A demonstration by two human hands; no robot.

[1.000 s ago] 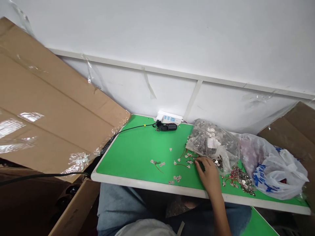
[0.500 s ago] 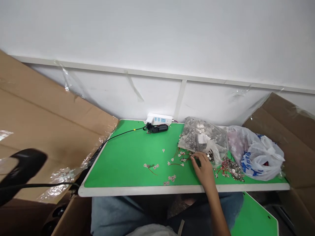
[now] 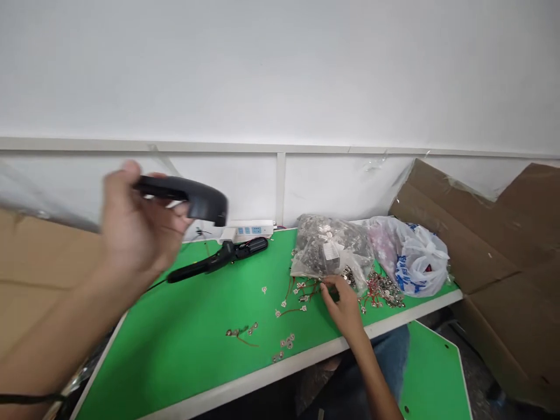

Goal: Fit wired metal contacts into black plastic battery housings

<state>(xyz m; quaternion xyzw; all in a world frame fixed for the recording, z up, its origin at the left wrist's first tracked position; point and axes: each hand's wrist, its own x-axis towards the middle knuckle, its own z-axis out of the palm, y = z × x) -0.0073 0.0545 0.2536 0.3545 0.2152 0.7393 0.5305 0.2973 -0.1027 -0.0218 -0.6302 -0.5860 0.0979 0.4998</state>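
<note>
Fingers (image 3: 327,289) of my right hand (image 3: 343,309) sit together among red-wired metal terminals (image 3: 301,290) near the front edge of the bench (image 3: 175,332), beside a clear bag of metal parts (image 3: 328,248); I cannot tell whether they grip one. My left hand (image 3: 135,224) is raised past the left edge, fingers clamped on a blurred black plastic handle (image 3: 184,195)

Left hand (image 3: 133,224) raised, right hand (image 3: 343,309) lowered

Green tabletop (image 3: 175,332) — white rim (image 3: 262,371), white plastic bag (image 3: 422,262) printed blue, black handheld tool (image 3: 184,195), red wires (image 3: 289,287)
</note>
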